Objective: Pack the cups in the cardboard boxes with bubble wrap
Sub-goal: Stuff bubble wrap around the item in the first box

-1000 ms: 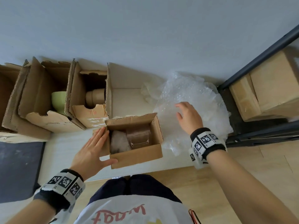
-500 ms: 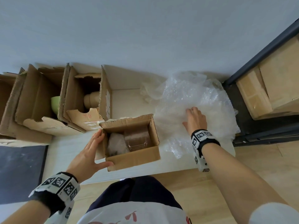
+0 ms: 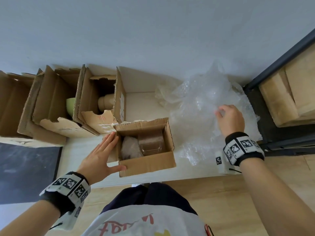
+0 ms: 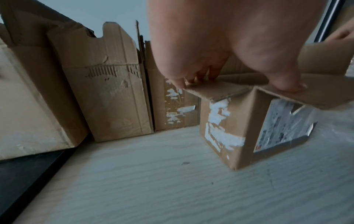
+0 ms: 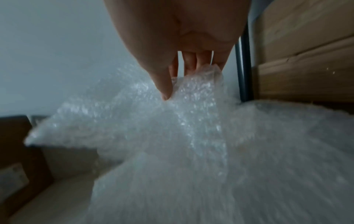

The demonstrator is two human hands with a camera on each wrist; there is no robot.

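Where boxes stand, pale table meets wall.

Left hand flat, right hand pinching.

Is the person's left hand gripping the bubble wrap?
No: the left hand lies flat against the small cardboard box, while the right hand pinches the bubble wrap.

matt corrugated cardboard box; glossy clear plastic bubble wrap; pale wood-grain table.
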